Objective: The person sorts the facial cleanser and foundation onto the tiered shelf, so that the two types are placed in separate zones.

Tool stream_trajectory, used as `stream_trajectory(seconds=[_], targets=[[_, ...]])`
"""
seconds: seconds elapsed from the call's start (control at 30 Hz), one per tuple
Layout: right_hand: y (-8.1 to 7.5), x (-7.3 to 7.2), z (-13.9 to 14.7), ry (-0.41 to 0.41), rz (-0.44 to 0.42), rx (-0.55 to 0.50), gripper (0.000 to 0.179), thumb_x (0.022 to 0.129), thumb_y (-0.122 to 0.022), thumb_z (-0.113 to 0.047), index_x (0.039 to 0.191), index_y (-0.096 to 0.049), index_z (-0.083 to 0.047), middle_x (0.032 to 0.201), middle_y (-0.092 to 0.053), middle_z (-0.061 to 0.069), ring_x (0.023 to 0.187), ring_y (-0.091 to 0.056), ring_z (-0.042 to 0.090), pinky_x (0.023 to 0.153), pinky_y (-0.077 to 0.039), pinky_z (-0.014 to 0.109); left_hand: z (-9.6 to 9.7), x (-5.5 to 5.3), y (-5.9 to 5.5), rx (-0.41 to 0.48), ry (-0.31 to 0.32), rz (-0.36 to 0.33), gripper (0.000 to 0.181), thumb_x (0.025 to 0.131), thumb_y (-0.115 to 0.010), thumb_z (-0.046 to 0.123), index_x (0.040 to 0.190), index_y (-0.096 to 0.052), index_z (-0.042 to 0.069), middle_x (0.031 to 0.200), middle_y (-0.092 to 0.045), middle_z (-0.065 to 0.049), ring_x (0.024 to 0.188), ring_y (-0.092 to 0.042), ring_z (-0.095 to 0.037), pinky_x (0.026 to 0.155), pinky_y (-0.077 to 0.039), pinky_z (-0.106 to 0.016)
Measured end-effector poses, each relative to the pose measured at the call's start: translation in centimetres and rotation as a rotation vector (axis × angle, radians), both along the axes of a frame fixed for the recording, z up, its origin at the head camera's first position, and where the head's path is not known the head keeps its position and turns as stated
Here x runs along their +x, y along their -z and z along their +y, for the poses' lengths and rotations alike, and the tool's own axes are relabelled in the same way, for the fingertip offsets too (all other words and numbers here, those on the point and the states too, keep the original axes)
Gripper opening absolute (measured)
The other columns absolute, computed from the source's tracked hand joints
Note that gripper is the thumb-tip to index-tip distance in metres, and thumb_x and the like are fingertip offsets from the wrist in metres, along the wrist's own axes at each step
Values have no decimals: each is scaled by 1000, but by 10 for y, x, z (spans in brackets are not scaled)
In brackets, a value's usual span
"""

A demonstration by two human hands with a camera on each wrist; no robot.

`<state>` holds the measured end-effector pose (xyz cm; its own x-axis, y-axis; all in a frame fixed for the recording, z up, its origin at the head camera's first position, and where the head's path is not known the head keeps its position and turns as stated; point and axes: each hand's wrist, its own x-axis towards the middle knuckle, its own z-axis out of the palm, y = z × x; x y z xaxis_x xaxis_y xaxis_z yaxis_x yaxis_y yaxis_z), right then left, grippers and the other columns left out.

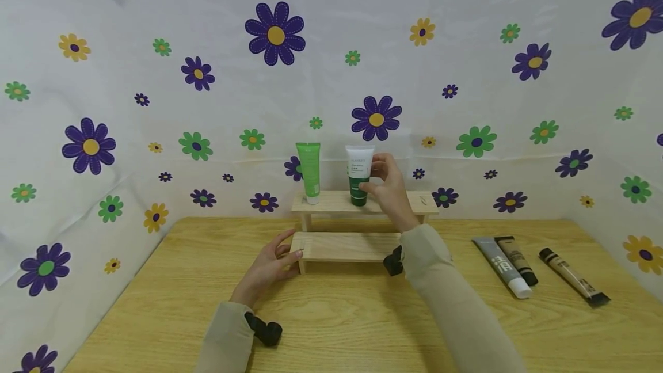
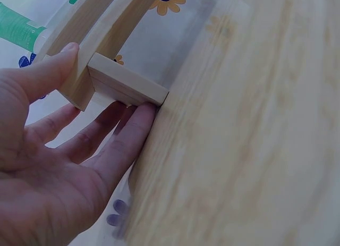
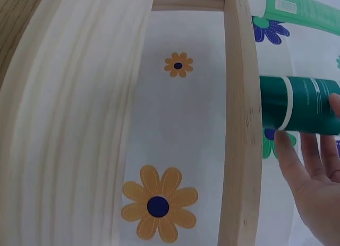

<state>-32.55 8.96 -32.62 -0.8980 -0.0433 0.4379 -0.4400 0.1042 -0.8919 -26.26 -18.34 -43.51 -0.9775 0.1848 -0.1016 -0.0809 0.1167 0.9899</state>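
In the head view, my right hand (image 1: 391,191) holds a white-and-green squeeze tube (image 1: 359,168) upright, cap down, at the upper tier of a two-tier wooden rack (image 1: 334,240). The right wrist view shows its dark green cap end (image 3: 276,102) right at the upper board (image 3: 244,150), with the fingers and thumb around its side. A light green tube (image 1: 309,168) stands cap down on the same tier, to the left. My left hand (image 1: 269,261) grips the left end of the lower tier, thumb on the front edge and fingers against the side leg (image 2: 127,81).
Right of the rack, a grey tube with a white cap (image 1: 502,266) lies on the wooden table (image 1: 331,321) beside a brown-and-black tube (image 1: 517,261). Farther right lies a slim beige tube with dark ends (image 1: 574,275). A flower-patterned cloth (image 1: 331,85) hangs behind.
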Motion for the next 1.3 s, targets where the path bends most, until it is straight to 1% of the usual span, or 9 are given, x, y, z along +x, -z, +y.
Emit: stream_trajectory(seconds=[0.1,0.17,0.3,0.37,0.47,0.63,0.8,0.97,1.3], targets=[[0,2,8,6,-22,18,53,87,-65,18,133,-42,6,127,-56,27,119,-55,41,108,-40,52,0,0,0,2,-2,-3,64,103,-60,6,159,-30,8,145,-45,-31,126,-54,-47,94,-54,-51],[1,3,14,16,-29,19,53,88,-65,17,134,-41,8,126,-56,28,118,-56,42,104,-45,48,1,0,0,3,-5,-3,64,103,-60,6,159,-30,8,145,-45,-32,126,-53,-48,94,-54,-51],[4,6,28,36,-49,28,53,89,-63,17,136,-40,10,125,-56,29,115,-58,41,94,-52,34,1,0,0,5,-7,-2,64,103,-59,5,159,-30,7,145,-45,-32,127,-53,-48,95,-53,-51],[6,8,35,48,-62,44,53,90,-63,16,137,-40,9,125,-56,29,115,-59,40,90,-53,26,2,0,0,6,-8,-3,64,103,-59,5,159,-29,7,146,-45,-32,127,-52,-48,95,-53,-51],[6,12,46,62,-75,64,53,91,-63,15,138,-41,9,127,-56,29,115,-59,40,86,-52,20,2,1,0,7,-8,-2,64,103,-59,5,160,-29,7,146,-44,-32,127,-52,-49,95,-53,-51],[6,17,63,66,-67,76,53,90,-64,14,137,-40,11,126,-55,33,111,-60,40,82,-53,17,1,1,0,-1,-3,9,64,103,-59,5,160,-29,8,146,-44,-33,127,-53,-48,94,-54,-51],[9,21,82,73,-38,100,52,90,-65,14,136,-39,12,124,-55,34,103,-63,27,80,-53,16,0,1,0,-3,7,16,64,103,-58,5,160,-28,8,146,-45,-33,127,-53,-47,94,-54,-50],[10,28,98,101,-43,139,53,92,-66,9,138,-39,11,125,-55,33,97,-63,15,80,-54,16,0,0,0,-2,9,20,65,104,-58,5,161,-27,8,145,-46,-33,126,-54,-47,94,-54,-50],[13,38,129,115,-40,200,51,96,-62,6,140,-37,11,126,-52,33,95,-62,7,80,-53,15,1,0,1,4,4,8,65,103,-58,4,160,-28,8,144,-47,-32,126,-54,-46,93,-54,-50]])
